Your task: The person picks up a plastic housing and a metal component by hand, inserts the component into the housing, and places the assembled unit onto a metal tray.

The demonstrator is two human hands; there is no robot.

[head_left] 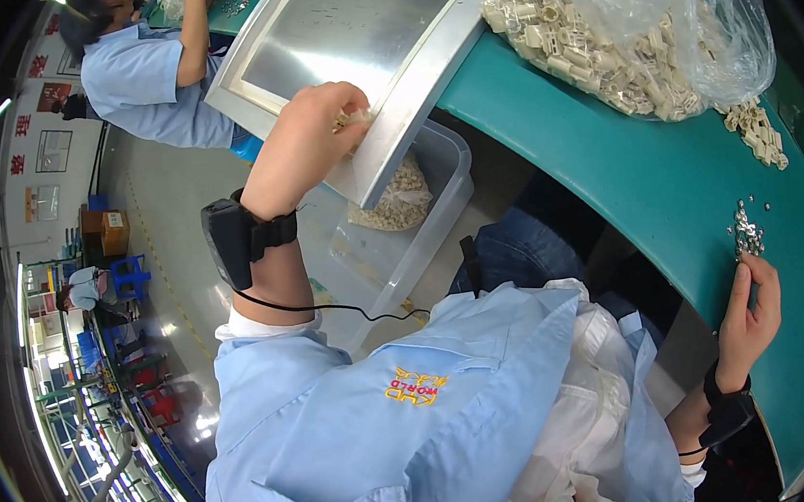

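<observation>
My left hand (309, 139) is closed round a few small cream plastic parts (352, 118), held over the rim of a metal-bottomed tray (388, 107) with pale edges. Far to the right, my right hand (752, 314) reaches onto the green table, thumb and forefinger pinched together. Its fingertips touch the near end of a little heap of shiny metal pieces (747, 235); whether one sits between them is too small to tell. Beyond that heap lie loose cream plastic parts (757, 135), spilling from a large clear bag (634, 45) full of the same kind.
Below the tray stands a translucent grey bin (458, 183) with another bag of cream parts (399, 198) inside. The green table (597, 169) curves round my right side. A co-worker in a light blue shirt (134, 83) sits at the far left. A black cable (330, 308) runs from my left wristband.
</observation>
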